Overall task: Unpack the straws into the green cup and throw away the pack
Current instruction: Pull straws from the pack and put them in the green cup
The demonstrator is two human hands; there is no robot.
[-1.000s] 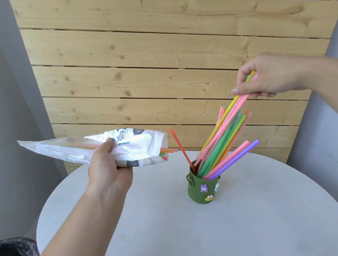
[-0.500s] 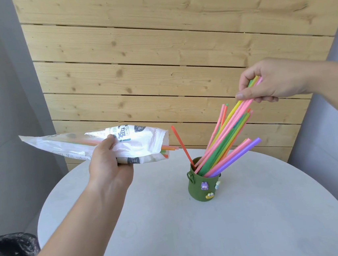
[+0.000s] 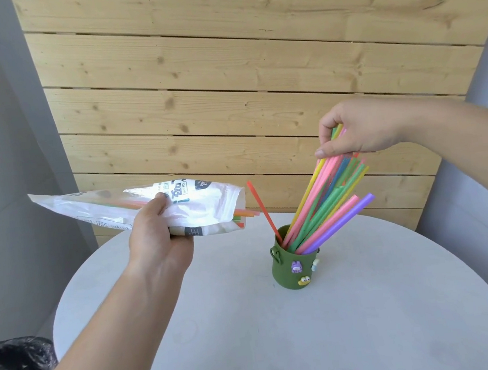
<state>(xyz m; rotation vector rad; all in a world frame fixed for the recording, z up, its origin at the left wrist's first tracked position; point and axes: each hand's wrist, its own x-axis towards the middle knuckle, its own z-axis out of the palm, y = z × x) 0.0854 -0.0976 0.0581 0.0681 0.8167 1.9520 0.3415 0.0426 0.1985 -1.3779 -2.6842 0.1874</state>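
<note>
A green cup point(image 3: 289, 274) with small stickers stands on the round grey table point(image 3: 374, 322). Several coloured straws point(image 3: 324, 203) lean in it, their tops fanning up to the right. My right hand point(image 3: 361, 132) pinches the upper ends of some of these straws above the cup. My left hand point(image 3: 157, 234) holds the white plastic straw pack point(image 3: 135, 206) level, to the left of the cup, its open mouth facing the cup. A few orange and green straw ends point(image 3: 244, 214) poke out of that mouth.
A bin lined with a black bag point(image 3: 17, 366) sits low at the left, beside the table's edge. A wooden plank wall point(image 3: 224, 80) rises behind the table, with grey walls on both sides.
My right hand has lowered with the straw tops, pushing the bundle deeper into the cup. The left hand and pack have stayed about where they were.
</note>
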